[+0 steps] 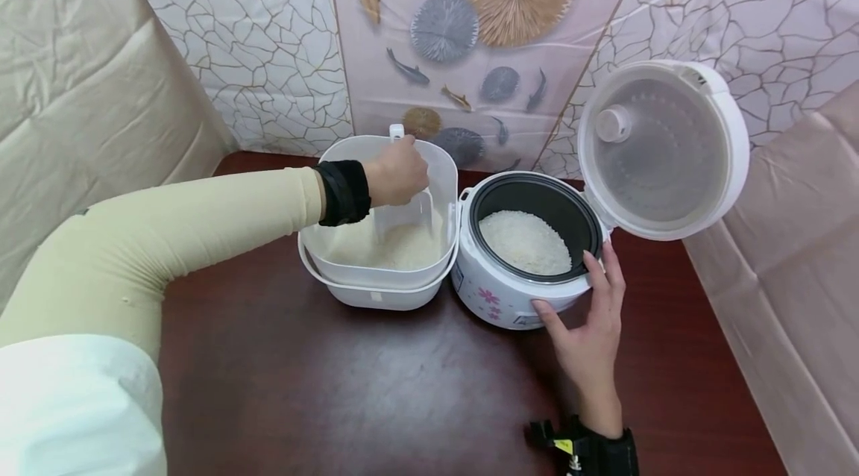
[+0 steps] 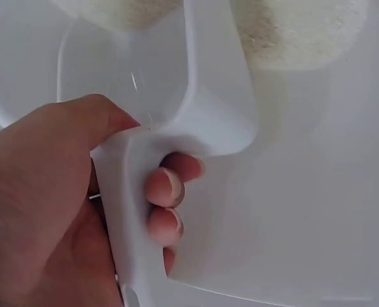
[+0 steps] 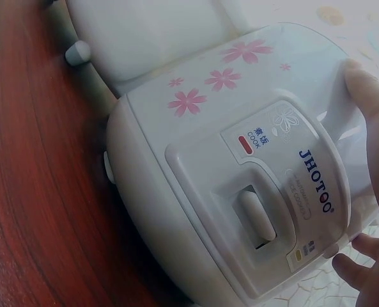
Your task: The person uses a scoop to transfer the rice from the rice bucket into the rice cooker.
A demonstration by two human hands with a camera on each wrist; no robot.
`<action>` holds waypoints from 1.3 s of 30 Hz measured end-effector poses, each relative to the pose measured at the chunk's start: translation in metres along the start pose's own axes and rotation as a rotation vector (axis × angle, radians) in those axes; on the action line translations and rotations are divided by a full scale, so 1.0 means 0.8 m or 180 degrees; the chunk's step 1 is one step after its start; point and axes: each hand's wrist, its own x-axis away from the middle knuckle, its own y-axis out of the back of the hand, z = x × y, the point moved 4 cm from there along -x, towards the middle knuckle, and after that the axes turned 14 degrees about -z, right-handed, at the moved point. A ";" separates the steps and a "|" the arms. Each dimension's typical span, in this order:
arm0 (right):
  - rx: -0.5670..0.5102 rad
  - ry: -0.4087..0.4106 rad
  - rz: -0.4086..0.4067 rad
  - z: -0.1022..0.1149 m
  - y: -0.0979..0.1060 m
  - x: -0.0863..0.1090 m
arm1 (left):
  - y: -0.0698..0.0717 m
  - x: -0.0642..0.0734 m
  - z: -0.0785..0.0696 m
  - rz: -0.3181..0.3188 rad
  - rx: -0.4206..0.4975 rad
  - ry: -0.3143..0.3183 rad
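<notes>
My left hand (image 1: pixel 397 171) grips the handle of a white scoop (image 2: pixel 224 102), fingers wrapped round it and thumb near the top of the handle. The scoop is down inside a white rice bin (image 1: pixel 382 278), over the loose rice (image 2: pixel 304 32) at its bottom. Beside the bin stands a white rice cooker (image 1: pixel 486 297) with pink flowers; its dark inner pot (image 1: pixel 570 211) holds white rice (image 1: pixel 526 243). My right hand (image 1: pixel 593 334) rests spread against the cooker's front right side, thumb on the front and fingertips up near the rim.
The cooker's lid (image 1: pixel 661 151) stands raised at the back right. Behind both containers rises a patterned backdrop (image 1: pixel 268 51), with beige cloth (image 1: pixel 87 88) at the left side. A dark red wooden table (image 1: pixel 376 386) carries everything.
</notes>
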 end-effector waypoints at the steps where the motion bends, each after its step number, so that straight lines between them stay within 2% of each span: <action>1: -0.0003 0.0003 -0.0004 0.000 0.000 0.000 | -0.002 0.001 0.002 0.0010 0.0062 0.0015; 5: 0.0011 -0.0003 -0.0007 0.000 -0.001 0.000 | -0.004 0.006 0.006 0.0058 0.0258 0.0058; 9: 0.0037 -0.0009 -0.0009 -0.001 -0.001 0.000 | -0.003 0.009 0.005 0.0209 0.0456 0.0071; 12: 0.0025 0.0003 -0.0018 -0.001 -0.001 -0.001 | -0.002 0.010 0.005 0.0303 0.0497 0.0076; 16: 0.0018 0.0015 -0.0020 -0.001 -0.002 0.000 | -0.003 0.011 0.006 0.0292 0.0556 0.0096; 20: 0.0029 0.0028 -0.0022 -0.001 -0.003 0.000 | -0.010 0.018 0.006 0.0319 0.0900 0.0160; 23: 0.0017 0.0032 -0.0025 -0.001 -0.002 0.000 | -0.020 0.024 0.005 0.0414 0.1180 0.0210; 27: 0.0002 0.0024 -0.0035 0.001 -0.001 -0.001 | -0.028 0.027 0.007 0.0468 0.1340 0.0261; 30: 0.0001 0.0030 -0.0063 0.009 -0.001 -0.004 | -0.030 0.026 0.010 0.0514 0.1440 0.0309; 37: -0.0118 0.0058 -0.0082 0.047 -0.003 -0.011 | -0.031 0.029 0.013 0.0707 0.1613 0.0347; 39: -0.0097 0.0055 -0.0085 0.046 -0.003 -0.011 | -0.039 0.028 0.009 0.0907 0.1619 0.0345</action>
